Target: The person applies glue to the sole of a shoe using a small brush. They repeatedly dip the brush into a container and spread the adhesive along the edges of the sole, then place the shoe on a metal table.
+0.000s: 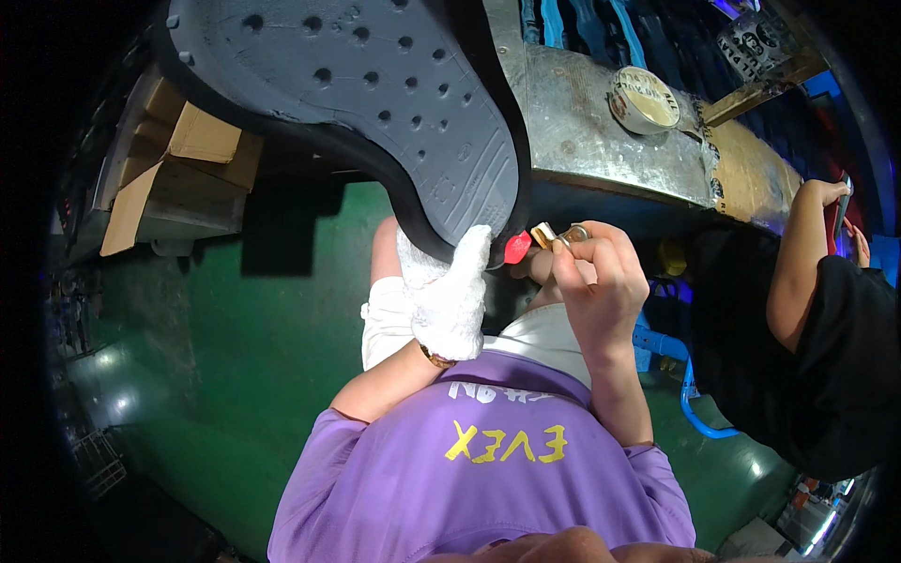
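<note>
The gloved left hand (450, 305) grips the near end of a grey sole (394, 103), thumb on top, which stretches to the far left. On the right, the bare right hand (601, 277) pinches a small metal piece (542, 240) near a red tag (517, 248).

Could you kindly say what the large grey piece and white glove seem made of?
The large grey piece looks matte, probably foam or rubber, given its moulded-looking pits. The white glove looks like fluffy fabric, from its fuzzy surface; cotton or synthetic, unclear.
</note>
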The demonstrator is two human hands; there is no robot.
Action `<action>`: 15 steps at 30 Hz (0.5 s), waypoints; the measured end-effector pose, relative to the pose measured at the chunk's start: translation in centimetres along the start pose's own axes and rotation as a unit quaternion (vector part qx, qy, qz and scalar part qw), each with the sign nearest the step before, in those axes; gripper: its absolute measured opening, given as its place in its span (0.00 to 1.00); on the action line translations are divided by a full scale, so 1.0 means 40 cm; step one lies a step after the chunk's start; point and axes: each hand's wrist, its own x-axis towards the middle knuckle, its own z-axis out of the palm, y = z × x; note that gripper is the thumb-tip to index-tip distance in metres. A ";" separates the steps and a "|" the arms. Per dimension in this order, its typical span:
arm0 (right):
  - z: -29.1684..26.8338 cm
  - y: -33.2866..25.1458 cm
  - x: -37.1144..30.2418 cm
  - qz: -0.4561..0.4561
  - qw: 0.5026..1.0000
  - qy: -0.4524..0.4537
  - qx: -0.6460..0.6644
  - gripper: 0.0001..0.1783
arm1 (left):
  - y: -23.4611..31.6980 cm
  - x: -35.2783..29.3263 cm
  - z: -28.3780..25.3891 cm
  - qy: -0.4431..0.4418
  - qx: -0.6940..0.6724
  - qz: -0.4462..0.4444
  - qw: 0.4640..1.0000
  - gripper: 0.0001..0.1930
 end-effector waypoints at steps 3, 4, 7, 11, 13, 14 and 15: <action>-0.001 0.000 0.003 -0.025 0.999 0.009 0.022 0.09 | -0.005 -0.001 -0.002 -0.010 -0.028 -0.016 0.999 0.22; -0.003 -0.003 0.005 -0.020 0.999 -0.009 0.034 0.09 | -0.007 -0.002 -0.007 -0.016 -0.004 -0.003 1.000 0.20; -0.004 -0.006 0.011 -0.015 0.996 -0.045 0.071 0.09 | -0.112 0.037 -0.126 -0.104 0.158 0.078 0.979 0.16; 0.002 -0.004 0.007 -0.044 0.990 -0.072 0.117 0.09 | -0.121 0.047 -0.140 -0.109 0.304 -0.036 0.946 0.15; 0.001 0.000 0.008 -0.080 0.985 -0.084 0.131 0.10 | -0.074 0.038 -0.091 -0.060 0.207 -0.131 0.968 0.15; -0.002 0.008 0.010 -0.108 0.981 -0.087 0.137 0.10 | -0.055 0.032 -0.074 -0.046 0.167 -0.153 0.973 0.15; -0.004 0.015 0.011 -0.136 0.976 -0.090 0.143 0.11 | -0.037 0.026 -0.056 -0.030 0.126 -0.175 0.976 0.15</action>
